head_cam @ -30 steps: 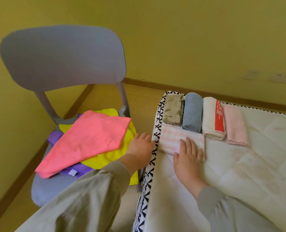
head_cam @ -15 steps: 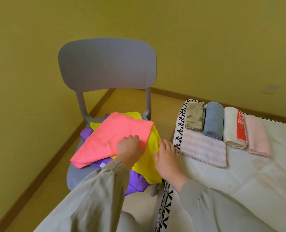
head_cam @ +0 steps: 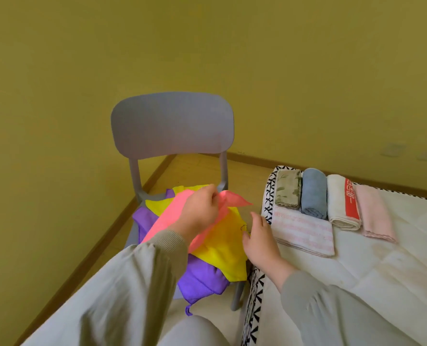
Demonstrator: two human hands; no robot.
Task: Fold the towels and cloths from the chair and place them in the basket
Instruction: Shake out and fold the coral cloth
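Note:
A grey chair (head_cam: 172, 123) holds a pile of cloths: a pink cloth (head_cam: 167, 217) on top, a yellow cloth (head_cam: 222, 248) under it and a purple cloth (head_cam: 200, 280) at the bottom. My left hand (head_cam: 200, 211) pinches the pink cloth near its far corner and lifts it off the pile. My right hand (head_cam: 260, 240) hovers with relaxed fingers over the yellow cloth's right edge, by the mattress edge. No basket is in view.
On the white mattress (head_cam: 357, 258) to the right lie folded pieces: a striped pink-white towel (head_cam: 305, 231), a green patterned cloth (head_cam: 287, 188), a blue rolled towel (head_cam: 313, 193), a white towel with a red band (head_cam: 342, 203) and a pale pink cloth (head_cam: 374, 213). Yellow walls enclose the corner.
My left hand moved from the pink cloth's near edge to its far corner and raised it. My right hand left the striped towel and came over to the chair.

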